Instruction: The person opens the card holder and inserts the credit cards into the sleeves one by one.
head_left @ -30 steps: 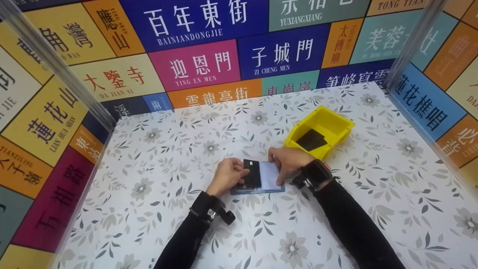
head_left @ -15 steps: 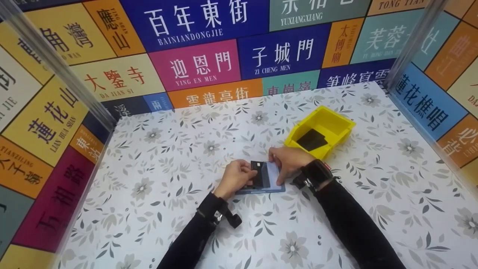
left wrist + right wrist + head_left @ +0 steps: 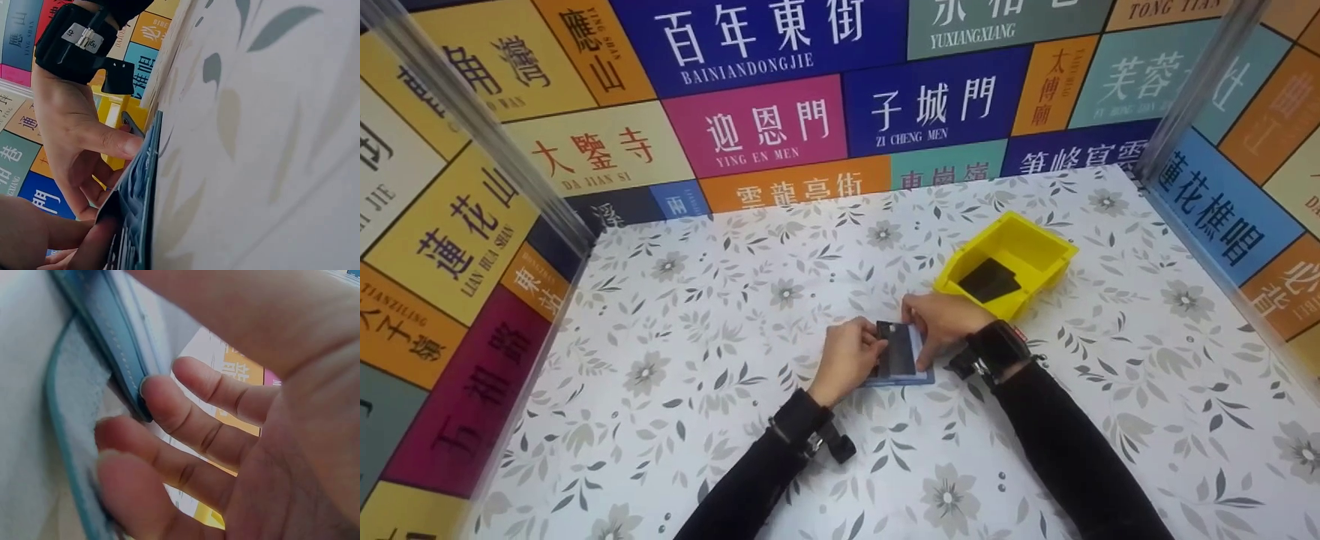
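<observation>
A blue card holder with clear sleeves lies open on the patterned table in the head view. My left hand pinches a black card by its left side; much of the card lies inside a clear sleeve. At the holder's right side, my right hand grips the edge between thumb and fingers. Seen edge-on in the left wrist view, the card holder shows several layered sleeves. In the right wrist view, my right hand has its fingertips at the card holder's stitched edge.
A yellow bin stands just behind my right hand, with black cards inside. Walls with printed signs enclose the back and sides of the table.
My left hand has moved right, sliding the black card further across the clear sleeve toward my right hand. The right hand has stayed at the card holder's edge.
</observation>
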Tool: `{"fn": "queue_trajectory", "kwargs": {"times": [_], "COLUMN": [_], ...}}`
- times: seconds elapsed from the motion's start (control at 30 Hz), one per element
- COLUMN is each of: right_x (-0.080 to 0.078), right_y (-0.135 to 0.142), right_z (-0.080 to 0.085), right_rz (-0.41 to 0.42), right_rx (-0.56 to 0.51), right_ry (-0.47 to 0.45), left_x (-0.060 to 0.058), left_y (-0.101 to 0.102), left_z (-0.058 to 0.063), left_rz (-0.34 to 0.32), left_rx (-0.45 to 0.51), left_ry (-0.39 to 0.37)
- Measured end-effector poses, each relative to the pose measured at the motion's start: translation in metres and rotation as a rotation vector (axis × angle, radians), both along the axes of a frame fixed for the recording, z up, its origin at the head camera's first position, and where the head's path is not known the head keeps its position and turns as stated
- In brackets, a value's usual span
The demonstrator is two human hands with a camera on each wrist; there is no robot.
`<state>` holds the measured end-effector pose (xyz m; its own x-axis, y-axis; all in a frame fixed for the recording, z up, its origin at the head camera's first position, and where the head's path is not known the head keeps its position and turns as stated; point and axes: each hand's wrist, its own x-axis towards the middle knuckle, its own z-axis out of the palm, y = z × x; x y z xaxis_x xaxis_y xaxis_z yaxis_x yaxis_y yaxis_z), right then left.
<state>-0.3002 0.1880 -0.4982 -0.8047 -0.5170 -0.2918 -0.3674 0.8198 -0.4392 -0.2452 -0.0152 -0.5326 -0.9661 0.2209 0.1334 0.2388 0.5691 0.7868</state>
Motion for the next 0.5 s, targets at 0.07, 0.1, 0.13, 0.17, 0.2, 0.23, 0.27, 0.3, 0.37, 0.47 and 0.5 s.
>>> {"fn": "queue_trajectory", "kwargs": {"times": [0.07,0.1,0.13,0.17,0.2,0.23,0.27,0.3,0.37,0.47,0.5], "right_x": [0.0,0.0,0.0,0.001,0.001,0.001,0.001,0.001,0.002,0.001,0.001], "right_y": [0.0,0.0,0.0,0.0,0.0,0.0,0.0,0.0,0.0,0.0,0.0], "right_z": [-0.001,-0.001,-0.001,-0.002,-0.002,-0.002,-0.002,-0.002,-0.002,-0.002,-0.002], "right_rz": [-0.002,0.0,0.0,0.002,0.002,0.002,0.002,0.004,0.001,-0.002,-0.001], "right_rx": [-0.006,-0.007,-0.009,-0.011,-0.013,-0.015,-0.017,-0.018,-0.022,-0.024,-0.025], "right_ry": [0.005,0.012,0.017,0.025,0.029,0.034,0.039,0.042,0.037,0.026,0.021], "left_x": [0.004,0.006,0.009,0.012,0.014,0.017,0.019,0.02,0.023,0.026,0.027], "left_y": [0.002,0.003,0.004,0.005,0.006,0.007,0.007,0.008,0.009,0.01,0.011], "left_z": [0.005,0.007,0.009,0.011,0.012,0.013,0.013,0.012,0.012,0.011,0.011], "left_rz": [-0.012,-0.019,-0.027,-0.036,-0.043,-0.047,-0.047,-0.045,-0.051,-0.054,-0.057], "left_rx": [-0.038,-0.06,-0.084,-0.105,-0.132,-0.159,-0.19,-0.216,-0.241,-0.273,-0.281], "left_ry": [0.026,0.032,0.037,0.039,0.043,0.052,0.068,0.084,0.107,0.127,0.13]}}
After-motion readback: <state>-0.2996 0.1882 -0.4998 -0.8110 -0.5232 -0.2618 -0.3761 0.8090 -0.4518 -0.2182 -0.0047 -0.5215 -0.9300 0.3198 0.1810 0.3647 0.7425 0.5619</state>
